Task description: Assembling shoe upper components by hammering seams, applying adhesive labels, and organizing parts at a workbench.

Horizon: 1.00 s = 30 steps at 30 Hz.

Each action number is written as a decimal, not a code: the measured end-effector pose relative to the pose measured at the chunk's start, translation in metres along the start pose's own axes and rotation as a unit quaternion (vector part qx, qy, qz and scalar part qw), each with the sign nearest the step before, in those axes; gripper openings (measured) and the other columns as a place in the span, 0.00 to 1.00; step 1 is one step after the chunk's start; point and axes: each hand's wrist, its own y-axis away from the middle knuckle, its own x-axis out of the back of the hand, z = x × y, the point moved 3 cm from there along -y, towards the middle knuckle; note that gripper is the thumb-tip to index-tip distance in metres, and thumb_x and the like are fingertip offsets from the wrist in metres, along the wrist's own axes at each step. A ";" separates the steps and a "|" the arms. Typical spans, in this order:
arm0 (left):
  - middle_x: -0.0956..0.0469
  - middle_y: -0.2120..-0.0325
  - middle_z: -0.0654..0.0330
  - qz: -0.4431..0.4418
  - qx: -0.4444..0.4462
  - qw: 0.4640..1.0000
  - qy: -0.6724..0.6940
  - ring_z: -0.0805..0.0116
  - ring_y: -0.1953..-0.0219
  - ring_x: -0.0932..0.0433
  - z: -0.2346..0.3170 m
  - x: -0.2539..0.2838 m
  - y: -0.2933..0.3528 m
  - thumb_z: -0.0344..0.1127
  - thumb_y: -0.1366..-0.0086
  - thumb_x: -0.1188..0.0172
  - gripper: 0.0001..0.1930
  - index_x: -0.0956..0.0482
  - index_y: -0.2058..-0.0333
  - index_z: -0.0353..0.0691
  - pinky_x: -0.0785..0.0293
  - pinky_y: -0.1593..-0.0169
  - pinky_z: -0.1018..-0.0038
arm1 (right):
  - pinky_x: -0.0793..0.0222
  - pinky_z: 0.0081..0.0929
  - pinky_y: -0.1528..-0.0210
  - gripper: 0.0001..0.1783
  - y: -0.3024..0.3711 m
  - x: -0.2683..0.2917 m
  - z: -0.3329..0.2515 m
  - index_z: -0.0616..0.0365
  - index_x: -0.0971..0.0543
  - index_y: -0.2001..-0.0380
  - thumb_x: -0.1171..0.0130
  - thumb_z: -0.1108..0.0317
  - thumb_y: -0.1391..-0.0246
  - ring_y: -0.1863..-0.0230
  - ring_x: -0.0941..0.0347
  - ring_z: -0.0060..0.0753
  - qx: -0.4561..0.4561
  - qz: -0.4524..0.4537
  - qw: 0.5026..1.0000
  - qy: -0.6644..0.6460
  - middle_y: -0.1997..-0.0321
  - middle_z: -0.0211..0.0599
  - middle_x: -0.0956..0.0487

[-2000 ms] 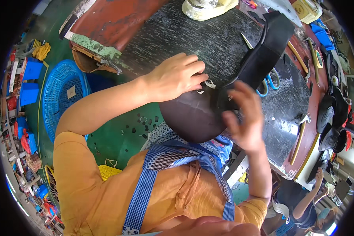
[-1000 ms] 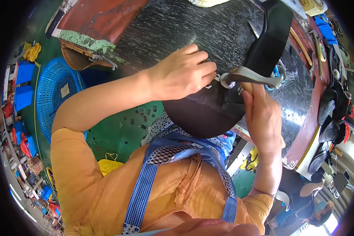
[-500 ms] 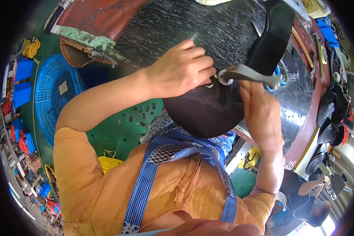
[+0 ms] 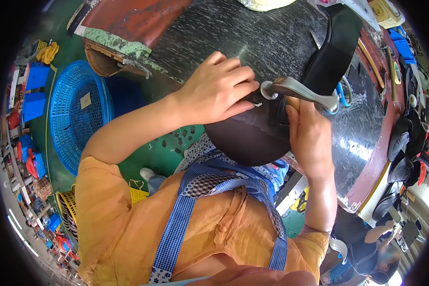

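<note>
My left hand (image 4: 219,88) presses down on a dark rounded leather piece (image 4: 252,138) at the near edge of the black worktable (image 4: 233,33). My right hand (image 4: 310,138) grips a metal hammer (image 4: 298,90) by its handle. The grey head lies across the leather right beside my left fingertips. A long black strip of the same material (image 4: 333,52) rises from the piece toward the far side of the table.
A blue plastic basket (image 4: 76,114) stands on the green floor to my left. Blue-handled scissors (image 4: 343,93) and thin tools lie on the table to the right. Dark shoe parts (image 4: 405,152) pile at the far right. A co-worker's arm (image 4: 381,233) shows at lower right.
The right hand picked up the hammer and brought it onto the leather. The left hand stayed pressed on the piece, shifting only slightly.
</note>
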 end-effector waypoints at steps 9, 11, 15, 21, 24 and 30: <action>0.23 0.61 0.64 0.016 -0.025 0.994 0.103 0.63 0.59 0.25 0.026 0.011 -0.005 0.32 0.47 0.33 0.11 0.17 0.63 0.41 0.31 0.55 0.66 | 0.26 0.37 0.63 0.19 0.088 0.093 0.137 0.65 0.21 0.53 0.44 0.58 0.34 0.65 0.20 0.49 -0.265 0.111 0.925 0.247 0.64 0.51 0.18; 0.24 0.62 0.60 -0.011 -0.029 0.989 0.142 0.62 0.59 0.24 0.034 0.008 -0.007 0.28 0.46 0.38 0.09 0.18 0.65 0.38 0.24 0.59 0.67 | 0.27 0.42 0.60 0.17 0.125 0.105 0.198 0.60 0.23 0.51 0.45 0.58 0.34 0.61 0.21 0.52 -0.290 0.101 0.909 0.281 0.59 0.50 0.19; 0.26 0.66 0.61 -0.056 -0.047 0.991 0.112 0.63 0.61 0.24 0.051 0.020 -0.021 0.32 0.41 0.44 0.06 0.21 0.71 0.37 0.24 0.57 0.70 | 0.28 0.48 0.53 0.19 0.198 0.129 0.303 0.53 0.26 0.45 0.47 0.58 0.35 0.52 0.23 0.54 -0.344 0.065 0.870 0.347 0.50 0.50 0.21; 0.26 0.59 0.54 -0.140 -0.043 0.989 -0.021 0.59 0.55 0.24 0.089 0.022 -0.028 0.28 0.43 0.40 0.07 0.24 0.66 0.33 0.24 0.54 0.68 | 0.29 0.41 0.47 0.15 0.144 0.149 0.217 0.54 0.19 0.51 0.39 0.67 0.42 0.51 0.23 0.47 -0.091 0.191 0.908 0.362 0.52 0.41 0.19; 0.25 0.55 0.53 -0.091 0.052 0.971 0.215 0.54 0.49 0.27 0.091 0.035 -0.021 0.33 0.38 0.36 0.11 0.28 0.73 0.33 0.28 0.49 0.63 | 0.30 0.36 0.46 0.16 0.071 0.115 0.066 0.58 0.17 0.59 0.35 0.81 0.54 0.51 0.23 0.45 -0.067 0.092 0.992 -0.045 0.56 0.40 0.18; 0.25 0.47 0.58 -0.120 0.172 0.961 0.180 0.51 0.41 0.32 0.101 0.098 0.027 0.29 0.51 0.27 0.12 0.23 0.70 0.40 0.34 0.40 0.56 | 0.28 0.37 0.54 0.12 0.035 0.052 0.009 0.60 0.18 0.63 0.33 0.76 0.53 0.58 0.24 0.47 0.051 -0.054 0.981 -0.179 0.60 0.42 0.22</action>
